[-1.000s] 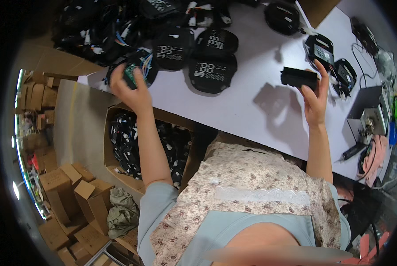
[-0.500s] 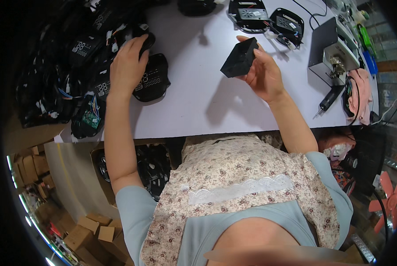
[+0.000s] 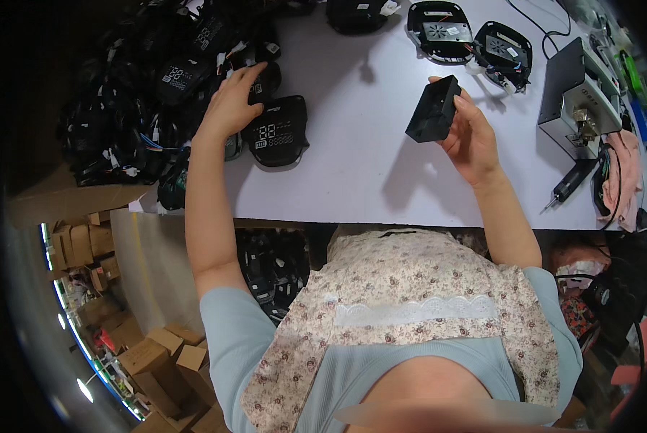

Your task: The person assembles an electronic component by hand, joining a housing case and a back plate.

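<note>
box (image 3: 433,112): black | tabletop (image 3: 338,173): white | apron (image 3: 410,281): cream floral | shirt (image 3: 238,325): blue-grey | cloth (image 3: 629,173): pink

On the counter (image 3: 330,184), displays (image 3: 280,132) lay left and a box (image 3: 570,101) stood right.
Between them, toward the back, lay two housings (image 3: 444,32); before the box, a screwdriver (image 3: 574,180) with a cloth (image 3: 628,177) to its right.

Left hand (image 3: 231,107): fingers spread at black display panel (image 3: 268,84) | Right hand (image 3: 471,141): holds black box (image 3: 433,112) | Screwdriver (image 3: 574,182): on white table (image 3: 323,177)

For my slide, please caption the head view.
Right hand holding a black rectangular housing; left hand at the black display units.
</note>
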Available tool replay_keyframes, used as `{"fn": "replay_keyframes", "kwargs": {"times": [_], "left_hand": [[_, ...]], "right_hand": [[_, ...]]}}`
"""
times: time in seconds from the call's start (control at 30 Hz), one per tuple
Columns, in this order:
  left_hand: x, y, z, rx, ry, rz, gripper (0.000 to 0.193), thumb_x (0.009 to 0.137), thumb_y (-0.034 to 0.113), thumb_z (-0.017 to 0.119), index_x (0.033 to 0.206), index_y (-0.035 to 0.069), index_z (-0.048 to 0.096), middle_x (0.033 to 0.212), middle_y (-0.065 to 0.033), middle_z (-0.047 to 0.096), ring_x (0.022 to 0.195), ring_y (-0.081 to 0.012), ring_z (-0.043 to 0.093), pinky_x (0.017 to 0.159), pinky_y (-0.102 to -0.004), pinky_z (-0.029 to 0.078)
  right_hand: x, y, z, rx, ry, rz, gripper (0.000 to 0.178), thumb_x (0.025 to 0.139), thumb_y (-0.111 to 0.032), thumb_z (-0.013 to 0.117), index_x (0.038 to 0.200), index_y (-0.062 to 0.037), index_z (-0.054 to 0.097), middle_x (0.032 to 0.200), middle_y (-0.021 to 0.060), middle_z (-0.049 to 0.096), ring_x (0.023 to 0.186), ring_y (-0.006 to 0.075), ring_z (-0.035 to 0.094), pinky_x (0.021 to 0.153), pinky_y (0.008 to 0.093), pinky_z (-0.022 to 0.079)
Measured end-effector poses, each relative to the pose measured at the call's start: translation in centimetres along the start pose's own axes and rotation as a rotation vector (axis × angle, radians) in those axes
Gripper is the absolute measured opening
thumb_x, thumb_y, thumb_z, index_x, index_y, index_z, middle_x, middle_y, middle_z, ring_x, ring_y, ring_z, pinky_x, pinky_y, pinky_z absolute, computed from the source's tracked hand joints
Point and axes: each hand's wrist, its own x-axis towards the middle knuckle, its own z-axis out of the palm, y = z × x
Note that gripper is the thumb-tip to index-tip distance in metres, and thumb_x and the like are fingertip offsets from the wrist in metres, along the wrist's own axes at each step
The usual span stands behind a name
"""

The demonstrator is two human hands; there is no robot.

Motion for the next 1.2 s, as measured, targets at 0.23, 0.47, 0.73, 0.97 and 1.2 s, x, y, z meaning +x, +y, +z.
{"fn": "replay_keyframes", "kwargs": {"times": [0.23,0.47,0.73,0.97,1.2], "left_hand": [[0.9,-1.6,-0.8,-0.013,0.415,-0.063,0.038,0.090,0.016,0.066,0.129,0.011,0.067,0.120,-0.0162,0.070,0.110,-0.0361,0.067,0.096,-0.0414,0.052],[0.1,0.6,-1.6,-0.777,0.679,-0.261,0.030,0.095,0.019,0.075,0.118,0.000,0.071,0.102,-0.0064,0.075,0.094,-0.0118,0.067,0.087,-0.0266,0.051],[-1.9,7.1,-0.6,-0.583,1.080,0.167,0.028,0.098,0.006,0.070,0.124,-0.004,0.067,0.106,-0.0050,0.072,0.088,-0.0078,0.064,0.080,-0.0200,0.050],[-5.2,10.8,0.0,-1.303,0.092,-0.025,0.030,0.097,0.013,0.071,0.122,-0.004,0.066,0.107,-0.0025,0.070,0.097,-0.0077,0.062,0.089,-0.0249,0.050],[-6.4,18.1,7.2,-0.765,0.203,0.223,0.040,0.088,0.015,0.077,0.123,0.001,0.065,0.110,-0.0145,0.071,0.101,-0.0332,0.068,0.088,-0.0354,0.053]], "right_hand": [[-0.2,-0.4,0.1,-0.034,0.018,-0.023,0.052,0.098,-0.035,0.057,0.143,-0.0097,0.050,0.120,0.0025,0.062,0.103,0.0141,0.063,0.092,0.0349,0.055],[-0.3,-0.5,0.2,-0.062,0.035,-0.040,0.051,0.099,-0.035,0.055,0.143,-0.0092,0.049,0.117,0.0016,0.062,0.101,0.0118,0.063,0.090,0.0334,0.056],[-0.2,0.1,0.0,-0.092,0.065,-0.131,0.050,0.101,-0.034,0.049,0.145,-0.0091,0.048,0.117,0.0010,0.062,0.100,0.0093,0.064,0.088,0.0286,0.055],[0.5,0.4,-0.7,-0.211,0.147,-0.174,0.048,0.103,-0.033,0.054,0.143,-0.0080,0.045,0.118,0.0085,0.065,0.107,0.0172,0.066,0.093,0.0334,0.055],[0.0,-1.1,-2.3,-0.245,0.109,-0.549,0.036,0.102,-0.023,0.062,0.129,-0.0078,0.045,0.113,0.0177,0.069,0.103,0.0234,0.072,0.089,0.0322,0.061]]}}
